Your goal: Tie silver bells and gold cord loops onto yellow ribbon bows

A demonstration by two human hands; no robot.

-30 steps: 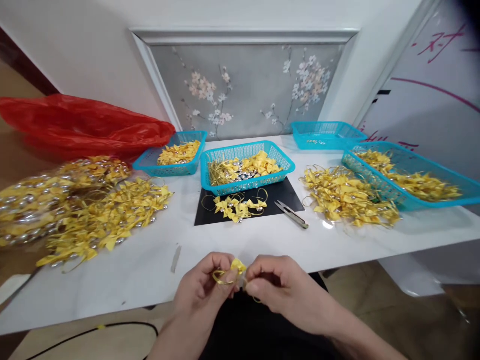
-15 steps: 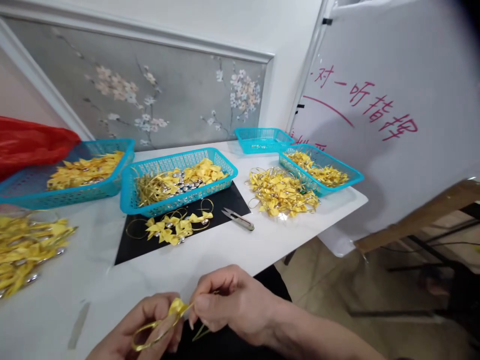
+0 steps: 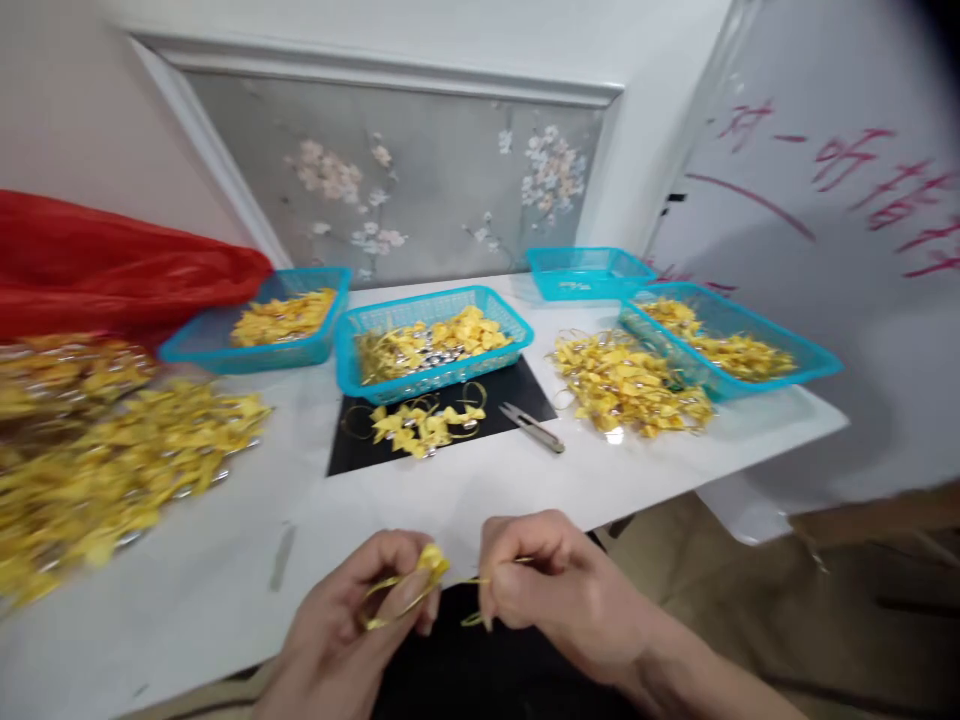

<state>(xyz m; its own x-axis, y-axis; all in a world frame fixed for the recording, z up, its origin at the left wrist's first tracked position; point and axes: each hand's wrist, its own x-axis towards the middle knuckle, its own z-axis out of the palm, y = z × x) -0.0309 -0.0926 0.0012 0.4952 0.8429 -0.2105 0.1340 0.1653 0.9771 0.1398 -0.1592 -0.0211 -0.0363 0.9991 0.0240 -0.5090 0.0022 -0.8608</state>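
Note:
My left hand (image 3: 375, 600) pinches a yellow ribbon bow (image 3: 433, 560), with a loop of gold cord curving back over its fingers. Apart from it on the right, my right hand (image 3: 547, 580) is closed on the gold cord (image 3: 474, 582), which runs across the gap from the bow. A small green-gold loop hangs below the right fingertips. Both hands are over my dark lap at the table's front edge. Beyond them, several finished-looking bows (image 3: 424, 425) with silver bells lie on a black mat (image 3: 360, 455), beside a pair of thread snips (image 3: 532, 428).
A blue basket (image 3: 435, 385) of bows and bells stands on the mat's back part. Other blue baskets (image 3: 739, 385) sit left and right, one (image 3: 589, 285) at the back. Bow piles lie right (image 3: 634, 385) and left (image 3: 135, 470), near a red bag (image 3: 112, 255). A whiteboard (image 3: 840, 330) rises at right.
My right hand has drawn away from my left, so a stretch of cord shows between them. The view has swung left, bringing more of the left pile and red bag into sight.

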